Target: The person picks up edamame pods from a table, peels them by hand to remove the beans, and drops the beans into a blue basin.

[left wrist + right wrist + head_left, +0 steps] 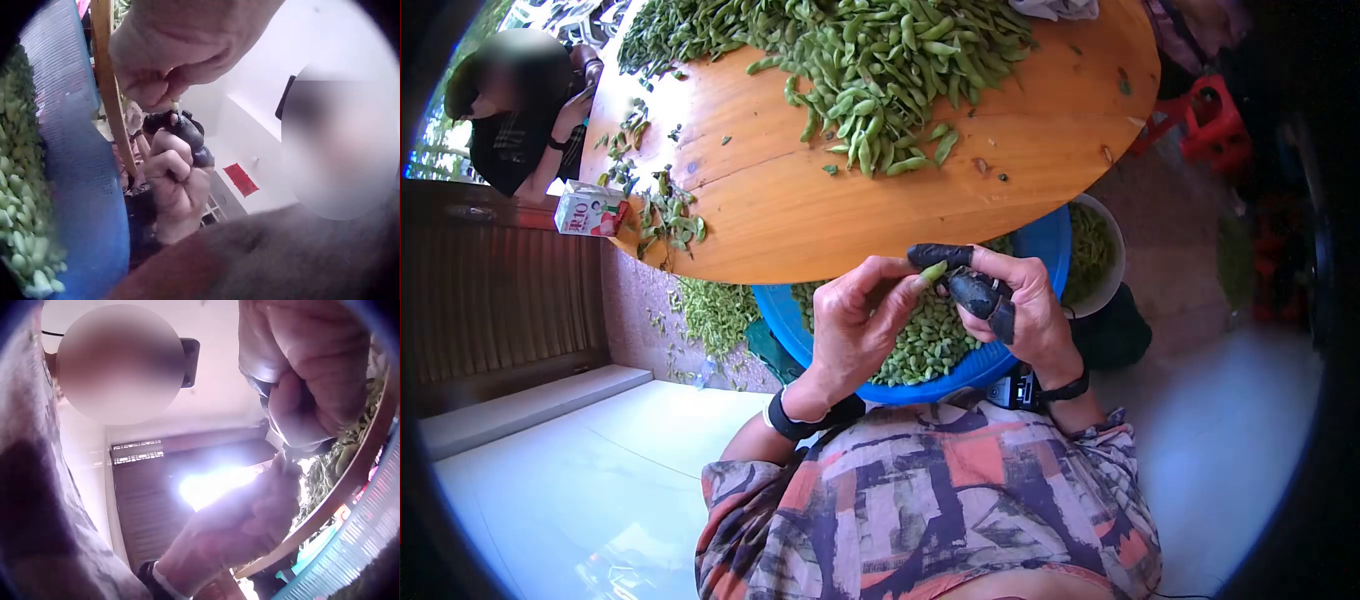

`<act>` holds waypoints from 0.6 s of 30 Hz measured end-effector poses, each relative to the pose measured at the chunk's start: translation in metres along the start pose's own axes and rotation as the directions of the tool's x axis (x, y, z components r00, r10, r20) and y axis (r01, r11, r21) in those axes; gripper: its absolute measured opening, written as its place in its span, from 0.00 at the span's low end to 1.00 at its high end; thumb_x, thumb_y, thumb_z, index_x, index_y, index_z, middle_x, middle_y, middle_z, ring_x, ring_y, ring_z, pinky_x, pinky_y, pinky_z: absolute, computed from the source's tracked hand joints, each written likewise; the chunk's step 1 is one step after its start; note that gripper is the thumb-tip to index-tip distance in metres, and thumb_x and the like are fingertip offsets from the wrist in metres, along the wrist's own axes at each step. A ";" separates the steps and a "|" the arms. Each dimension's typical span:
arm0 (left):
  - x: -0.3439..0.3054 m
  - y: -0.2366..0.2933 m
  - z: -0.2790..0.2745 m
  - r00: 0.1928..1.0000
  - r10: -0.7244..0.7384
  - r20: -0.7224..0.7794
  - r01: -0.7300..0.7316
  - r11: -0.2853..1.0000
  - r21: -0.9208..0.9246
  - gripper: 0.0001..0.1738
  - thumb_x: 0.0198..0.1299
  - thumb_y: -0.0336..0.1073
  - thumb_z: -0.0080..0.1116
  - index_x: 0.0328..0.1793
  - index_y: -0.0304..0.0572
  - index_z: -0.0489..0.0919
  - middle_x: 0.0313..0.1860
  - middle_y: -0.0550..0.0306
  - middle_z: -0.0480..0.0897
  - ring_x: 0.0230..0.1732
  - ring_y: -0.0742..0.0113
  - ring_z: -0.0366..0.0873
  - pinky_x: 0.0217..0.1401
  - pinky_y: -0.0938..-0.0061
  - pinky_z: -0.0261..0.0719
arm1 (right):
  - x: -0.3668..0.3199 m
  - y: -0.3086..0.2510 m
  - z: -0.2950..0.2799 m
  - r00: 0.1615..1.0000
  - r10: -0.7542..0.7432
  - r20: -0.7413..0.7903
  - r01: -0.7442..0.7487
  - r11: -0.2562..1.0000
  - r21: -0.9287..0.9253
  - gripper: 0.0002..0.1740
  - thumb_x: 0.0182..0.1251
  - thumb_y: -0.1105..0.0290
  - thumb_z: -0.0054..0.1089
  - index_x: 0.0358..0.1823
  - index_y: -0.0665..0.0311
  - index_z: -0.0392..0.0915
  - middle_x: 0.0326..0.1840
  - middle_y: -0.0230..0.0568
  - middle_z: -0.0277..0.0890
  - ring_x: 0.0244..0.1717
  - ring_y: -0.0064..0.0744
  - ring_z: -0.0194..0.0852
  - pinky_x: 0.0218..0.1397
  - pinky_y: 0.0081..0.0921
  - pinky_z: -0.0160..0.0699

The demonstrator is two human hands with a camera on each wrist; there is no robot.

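Observation:
Over the blue basket, my left hand (855,315) pinches a green edamame pod (934,271) between thumb and forefinger. Facing it, my right hand (1025,300) has black covers (978,293) on its thumb and index finger, which meet at the pod's other end; the remaining fingers curl in. In the left wrist view, the pod's pale tip (175,105) shows between the two hands. Shelled green beans (930,345) fill the blue basket (905,392) below. The right wrist view shows both hands meeting, with the pod hidden by the fingers.
A large heap of edamame pods (880,60) covers the far part of the wooden table (800,220). A drink carton (590,210) stands at its left edge near scraps. Empty shells (720,315) lie on the floor at left; a white bucket (1114,250) is at right. Another person sits at far left.

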State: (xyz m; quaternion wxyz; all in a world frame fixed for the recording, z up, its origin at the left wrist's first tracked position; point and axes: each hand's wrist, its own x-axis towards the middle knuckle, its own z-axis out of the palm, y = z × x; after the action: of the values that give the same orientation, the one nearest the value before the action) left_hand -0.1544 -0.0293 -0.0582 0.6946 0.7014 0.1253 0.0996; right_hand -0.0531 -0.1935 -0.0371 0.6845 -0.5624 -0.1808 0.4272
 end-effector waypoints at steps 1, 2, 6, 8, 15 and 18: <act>-0.001 -0.002 0.002 0.994 0.101 -0.052 -0.090 0.980 0.175 0.06 0.67 0.29 0.58 0.42 0.31 0.79 0.22 0.65 0.74 0.23 0.81 0.68 0.25 0.85 0.65 | -0.001 0.002 -0.001 1.000 -0.025 0.008 0.025 1.000 -0.005 0.16 0.71 0.75 0.44 0.55 0.68 0.78 0.21 0.23 0.67 0.20 0.11 0.62 0.23 0.13 0.60; -0.001 -0.001 0.004 0.993 0.095 -0.070 -0.082 0.981 0.178 0.06 0.67 0.29 0.59 0.41 0.31 0.79 0.22 0.65 0.75 0.23 0.81 0.69 0.25 0.85 0.66 | -0.001 0.003 -0.002 0.999 -0.050 0.017 0.050 0.999 -0.011 0.17 0.72 0.74 0.44 0.55 0.67 0.78 0.21 0.23 0.67 0.20 0.11 0.62 0.23 0.13 0.60; -0.004 -0.001 0.003 0.999 -0.040 -0.031 0.039 0.998 -0.040 0.07 0.68 0.31 0.58 0.43 0.33 0.79 0.23 0.63 0.77 0.22 0.80 0.69 0.24 0.85 0.65 | -0.002 0.008 -0.003 0.992 -0.127 0.000 0.127 0.989 -0.081 0.17 0.72 0.71 0.44 0.56 0.69 0.77 0.21 0.24 0.66 0.19 0.11 0.61 0.22 0.13 0.60; -0.001 -0.006 -0.006 0.918 -0.272 0.287 0.393 0.711 -0.583 0.09 0.69 0.35 0.56 0.46 0.35 0.78 0.25 0.61 0.78 0.21 0.79 0.70 0.24 0.83 0.65 | -0.001 0.017 -0.010 0.995 -0.086 0.052 0.079 0.989 0.128 0.17 0.72 0.70 0.44 0.54 0.71 0.77 0.19 0.24 0.64 0.18 0.11 0.60 0.21 0.13 0.59; -0.007 -0.015 0.006 0.945 -0.213 0.247 0.317 0.776 -0.545 0.05 0.68 0.32 0.58 0.42 0.39 0.76 0.26 0.63 0.77 0.23 0.77 0.72 0.22 0.83 0.66 | -0.004 0.022 -0.013 0.997 -0.005 0.079 -0.015 0.967 0.253 0.14 0.69 0.72 0.49 0.50 0.71 0.78 0.21 0.28 0.66 0.21 0.15 0.62 0.24 0.15 0.62; -0.010 -0.012 0.017 0.976 -0.197 0.091 0.216 0.922 -0.322 0.05 0.65 0.30 0.62 0.40 0.38 0.77 0.28 0.66 0.79 0.25 0.79 0.74 0.26 0.85 0.70 | -0.005 0.017 -0.003 0.975 -0.221 -0.035 0.193 0.909 -0.370 0.13 0.60 0.79 0.57 0.47 0.70 0.78 0.33 0.37 0.70 0.35 0.27 0.70 0.39 0.22 0.69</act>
State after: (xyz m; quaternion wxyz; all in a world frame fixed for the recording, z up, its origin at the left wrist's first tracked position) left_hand -0.1593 -0.0482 -0.0699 0.8120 0.5606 0.1603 0.0252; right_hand -0.0599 -0.1989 -0.0523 0.6162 -0.6728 -0.2894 0.2896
